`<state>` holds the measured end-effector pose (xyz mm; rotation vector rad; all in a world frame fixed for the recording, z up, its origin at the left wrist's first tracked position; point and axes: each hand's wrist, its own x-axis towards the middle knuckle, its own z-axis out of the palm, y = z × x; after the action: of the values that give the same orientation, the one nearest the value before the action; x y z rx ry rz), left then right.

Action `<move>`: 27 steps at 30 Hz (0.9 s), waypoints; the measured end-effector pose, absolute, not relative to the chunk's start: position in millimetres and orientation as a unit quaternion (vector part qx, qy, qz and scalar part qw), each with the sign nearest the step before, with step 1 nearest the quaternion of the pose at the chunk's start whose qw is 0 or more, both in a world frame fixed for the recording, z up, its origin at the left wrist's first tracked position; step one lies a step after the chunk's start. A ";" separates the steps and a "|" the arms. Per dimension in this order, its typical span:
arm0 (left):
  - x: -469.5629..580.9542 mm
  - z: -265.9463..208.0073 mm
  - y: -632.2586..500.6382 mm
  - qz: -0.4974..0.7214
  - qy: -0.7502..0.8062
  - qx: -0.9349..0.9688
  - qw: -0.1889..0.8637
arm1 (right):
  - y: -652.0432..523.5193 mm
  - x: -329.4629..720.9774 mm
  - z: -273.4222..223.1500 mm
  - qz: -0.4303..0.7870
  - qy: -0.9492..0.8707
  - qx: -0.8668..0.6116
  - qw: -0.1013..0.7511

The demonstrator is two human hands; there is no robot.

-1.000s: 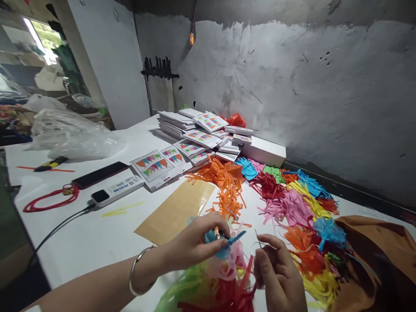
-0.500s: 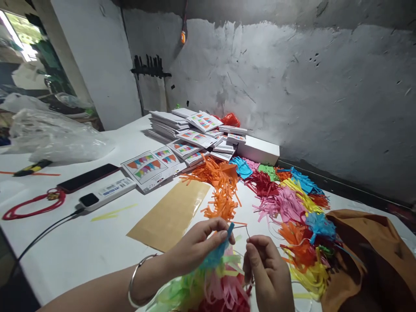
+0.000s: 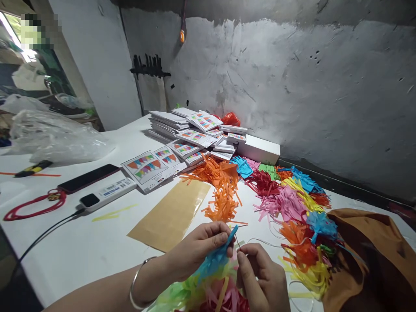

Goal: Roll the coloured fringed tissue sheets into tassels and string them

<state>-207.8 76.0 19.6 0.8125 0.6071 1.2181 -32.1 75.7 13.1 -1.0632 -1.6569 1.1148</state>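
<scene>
My left hand (image 3: 212, 240) is closed on a blue tissue-paper tassel (image 3: 212, 262), its narrow twisted end sticking up past the thumb and finger. Fingers and thumb of my right hand (image 3: 260, 275) pinch a thin dark strand (image 3: 238, 242) just to the right of that end; whether it is wire or thread I cannot tell. Below both hands lie green tassels (image 3: 177, 294) and pink and red ones (image 3: 224, 297), partly hidden by my hands. A white cord (image 3: 264, 242) runs from near my right hand toward the tassels on the right.
Orange tassels (image 3: 222, 195) and a multicoloured tassel row (image 3: 289, 201) lie ahead and to the right. Brown cloth (image 3: 373, 247) covers the right corner. A kraft envelope (image 3: 169, 216), printed cards (image 3: 149, 169), a power bank (image 3: 110, 193), a phone (image 3: 87, 177) and a cutter (image 3: 34, 168) are leftward.
My right hand has moved slightly left and down. The dark strand, bent out to the right before, now slants down close beside the blue tassel's end. My left hand still holds the tassel.
</scene>
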 end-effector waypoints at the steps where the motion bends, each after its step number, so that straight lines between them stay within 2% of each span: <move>1: -207.7 18.9 76.4 0.549 0.274 0.369 0.698 | 75.9 -32.0 12.5 0.445 -0.664 -0.424 0.427; 18: -208.2 13.7 76.6 0.539 0.338 0.462 0.618 | 75.5 -32.5 4.2 0.386 -0.699 -0.424 0.428; 23: -212.1 10.8 74.2 0.499 0.412 0.590 0.483 | 76.9 -33.1 -0.4 0.324 -0.748 -0.400 0.418; 27: -213.6 5.5 71.3 0.466 0.439 0.686 0.346 | 83.4 -30.8 -0.9 0.432 -0.695 -0.420 0.393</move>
<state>-213.6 71.3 5.5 1.7799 1.1393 1.2084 -30.8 83.4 -0.9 -1.0670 -1.7643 1.0956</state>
